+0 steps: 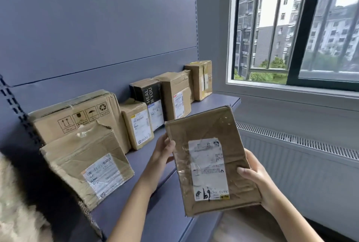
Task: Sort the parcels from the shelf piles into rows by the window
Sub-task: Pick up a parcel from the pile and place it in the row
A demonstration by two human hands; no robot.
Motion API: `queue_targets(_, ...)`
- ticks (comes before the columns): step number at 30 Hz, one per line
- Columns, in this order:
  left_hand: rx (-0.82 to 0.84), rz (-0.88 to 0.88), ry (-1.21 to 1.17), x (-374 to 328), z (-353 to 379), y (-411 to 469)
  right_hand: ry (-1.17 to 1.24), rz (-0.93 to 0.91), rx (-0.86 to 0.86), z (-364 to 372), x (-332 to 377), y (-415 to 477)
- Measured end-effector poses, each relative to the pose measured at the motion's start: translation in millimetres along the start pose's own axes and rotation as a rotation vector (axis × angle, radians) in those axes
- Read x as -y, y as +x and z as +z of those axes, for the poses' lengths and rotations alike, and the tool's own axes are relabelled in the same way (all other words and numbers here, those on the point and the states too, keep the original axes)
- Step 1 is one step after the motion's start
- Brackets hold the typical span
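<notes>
I hold a flat brown cardboard parcel [209, 156] with a white label facing me, above the front edge of the blue shelf [169, 199]. My left hand [164, 150] grips its upper left edge, thumb on the front. My right hand [256, 175] grips its lower right edge, thumb across the front face. Along the shelf's back stands a row of parcels: a crumpled one [85, 166] nearest, a large box with handling symbols [77, 113], a small box [138, 123], a black box [149, 98], and two brown boxes [174, 94] [201, 78] towards the window [291, 28].
A white radiator [303, 160] runs under the window sill at the right. The blue back panel [97, 37] rises behind the parcels. A perforated shelf upright [17, 109] stands at the left, with something pale and fuzzy [17, 203] at the bottom left corner.
</notes>
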State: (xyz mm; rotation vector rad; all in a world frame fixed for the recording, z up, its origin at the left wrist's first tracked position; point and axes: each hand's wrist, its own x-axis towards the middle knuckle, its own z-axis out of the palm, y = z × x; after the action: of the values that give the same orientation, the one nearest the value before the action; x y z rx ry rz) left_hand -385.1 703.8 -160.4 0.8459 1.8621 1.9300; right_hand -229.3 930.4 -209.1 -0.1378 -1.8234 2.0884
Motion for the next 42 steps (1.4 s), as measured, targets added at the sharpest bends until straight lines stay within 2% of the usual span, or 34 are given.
queue_targets(6, -0.21, 0.006, 0.04, 5.5, -13.0, 6.5, 0.058, 0.024, 0.203, -2.5, -11.8, 74.7)
queue_targets(13, -0.597, -0.013, 0.002, 25.4, 7.9, 10.9, 0.097, 0.05, 0.421, -35.6, -13.0, 153.3)
queue_targets(18, -0.729, -0.058, 0.016, 40.2, 39.6, 1.1, 0.057, 0.1, 0.546, -62.6, -7.9, 190.5)
queue_targets(25, -0.904, -0.078, 0.091, 27.8, 54.1, -23.4, -0.055, 0.158, 0.736, -61.5, 7.3, 228.6)
queue_targets(29, -0.918, -0.061, 0.199, 2.8, 52.1, -34.5, -0.354, 0.004, 0.817, -48.3, 55.5, 264.7)
queue_targets(34, -0.869, 0.057, 0.386, -66.8, 42.8, -6.2, -1.002, -0.362, 1.026, 4.1, 138.1, 295.2)
queue_targets(37, -0.743, 0.069, 0.671, -110.4, 35.5, 26.2, -1.357, -0.521, 1.124, 46.7, 172.5, 291.0)
queue_targets(39, -0.601, -0.036, 0.867, -127.5, 30.8, 46.3, -1.5, -0.581, 1.21, 72.3, 183.9, 284.0)
queue_targets(42, -0.33, -0.267, 1.164, -130.3, 20.6, 74.2, -1.576, -0.605, 1.293, 105.2, 186.8, 276.2)
